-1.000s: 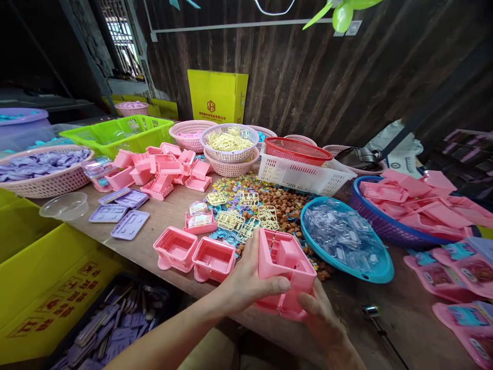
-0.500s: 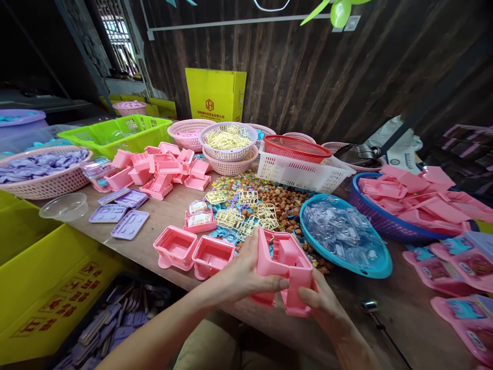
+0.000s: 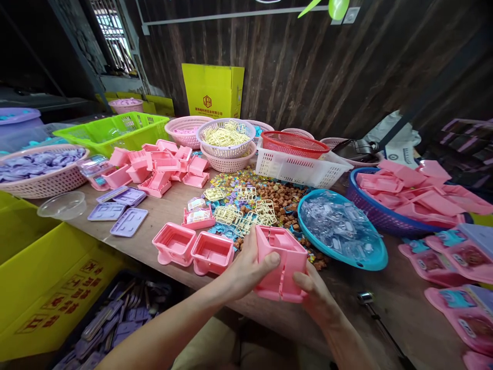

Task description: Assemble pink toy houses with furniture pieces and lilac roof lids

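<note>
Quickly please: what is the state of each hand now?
Left hand: closed on the pink plastic box-shaped part.
Right hand: gripping the same part from below.

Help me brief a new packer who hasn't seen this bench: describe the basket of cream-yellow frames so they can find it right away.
Start at the yellow carton against the dark plank wall. Directly in front of it on the wooden table sits a cluster of round baskets; the basket of cream-yellow frames is stacked on a pink one. It alone is pale lilac-white and heaped with cream-yellow frames, while its neighbours are pink or red.

A pink plastic box part (image 3: 280, 262), open side up, tilted, held above the table edge.
</note>
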Available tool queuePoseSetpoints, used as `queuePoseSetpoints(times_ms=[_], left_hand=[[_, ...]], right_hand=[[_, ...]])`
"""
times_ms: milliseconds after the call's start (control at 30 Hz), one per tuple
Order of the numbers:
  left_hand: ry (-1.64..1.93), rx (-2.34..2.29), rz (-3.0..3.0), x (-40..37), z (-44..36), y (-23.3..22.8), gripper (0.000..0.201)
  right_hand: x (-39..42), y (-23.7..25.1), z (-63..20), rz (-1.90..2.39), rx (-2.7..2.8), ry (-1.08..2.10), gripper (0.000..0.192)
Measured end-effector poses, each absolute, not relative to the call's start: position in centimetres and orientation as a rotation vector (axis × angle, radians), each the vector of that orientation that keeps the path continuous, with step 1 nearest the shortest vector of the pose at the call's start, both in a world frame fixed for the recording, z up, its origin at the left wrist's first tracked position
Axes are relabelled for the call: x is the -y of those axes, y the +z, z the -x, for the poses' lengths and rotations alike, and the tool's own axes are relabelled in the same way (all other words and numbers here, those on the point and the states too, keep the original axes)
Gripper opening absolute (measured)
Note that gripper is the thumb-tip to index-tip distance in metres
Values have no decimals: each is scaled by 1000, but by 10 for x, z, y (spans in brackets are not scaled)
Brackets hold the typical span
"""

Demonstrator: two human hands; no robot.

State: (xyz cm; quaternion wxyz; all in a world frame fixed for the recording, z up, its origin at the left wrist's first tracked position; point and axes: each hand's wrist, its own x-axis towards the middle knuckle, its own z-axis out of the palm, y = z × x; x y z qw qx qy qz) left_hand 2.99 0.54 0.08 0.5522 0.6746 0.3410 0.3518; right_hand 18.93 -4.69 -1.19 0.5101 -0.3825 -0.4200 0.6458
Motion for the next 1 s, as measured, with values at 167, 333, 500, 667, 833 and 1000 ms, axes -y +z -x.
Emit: queuePoseSetpoints(times_ms=[167,333,500,667,833,1000], left_hand=[[821,-878,-1590,-3,-34,0,83],[812,-883,-1622,-3,-38,2,78],[814,-891,-1630,-2,-40,5,68],[828,-877,-1618,0,-43,7,60],[836,-876,-1569,3,-45,3,65],[893,-849,-1587,5,-48,4,62]], right_hand=[[50,-18,-192,927,950,1553,69],[52,-22,-194,954,939,1542,69],[52,-21,-196,930,961,1556,69],[53,-16,-197,941,934,1567,67],[53,-16,-193,954,920,1510,67],[55,-19,-190,981,868,1436,70]])
